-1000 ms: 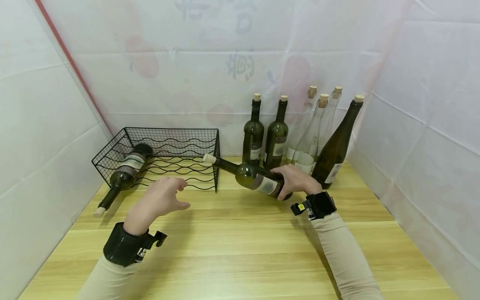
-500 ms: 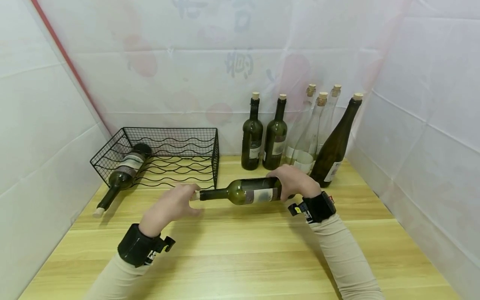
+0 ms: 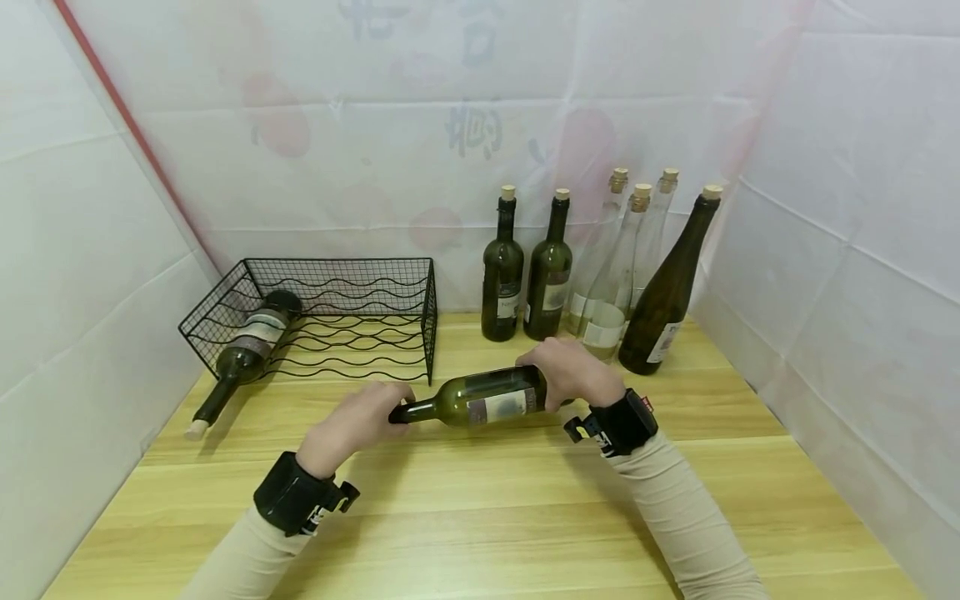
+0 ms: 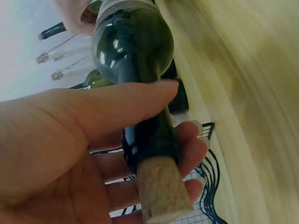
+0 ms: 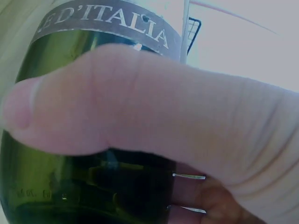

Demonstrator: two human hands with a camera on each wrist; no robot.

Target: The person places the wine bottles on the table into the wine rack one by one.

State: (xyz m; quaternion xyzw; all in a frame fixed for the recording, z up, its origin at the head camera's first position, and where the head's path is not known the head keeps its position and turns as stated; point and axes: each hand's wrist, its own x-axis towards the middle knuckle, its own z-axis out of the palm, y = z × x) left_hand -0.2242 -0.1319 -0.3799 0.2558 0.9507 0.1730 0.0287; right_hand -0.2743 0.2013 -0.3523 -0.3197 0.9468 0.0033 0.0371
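A dark green wine bottle [image 3: 487, 396] lies nearly level between both hands over the table, its neck toward the left. My left hand [image 3: 360, 419] grips the neck; in the left wrist view the thumb crosses over it, fingers curl beneath, and the cork [image 4: 163, 189] pokes out by the palm. Around the base end, my right hand [image 3: 567, 372] holds the bottle, with its thumb across the glass below the label [image 5: 107, 18] in the right wrist view. Behind the left hand stands a black wire rack [image 3: 360, 333] with one corked wine bottle [image 3: 251, 342] lying in it, neck jutting over the front.
Two green bottles [image 3: 503, 275] stand upright at the back, right of the rack. Beside them are several clear corked bottles [image 3: 611, 287] and a taller brown-green bottle [image 3: 660, 308]. White sheeting [image 3: 360, 167] walls in the wooden table [image 3: 480, 517] behind and at both sides.
The bottle has swung from tilted neck-up to almost level and shifted left and nearer. My left hand has come in from the left and taken hold of its neck.
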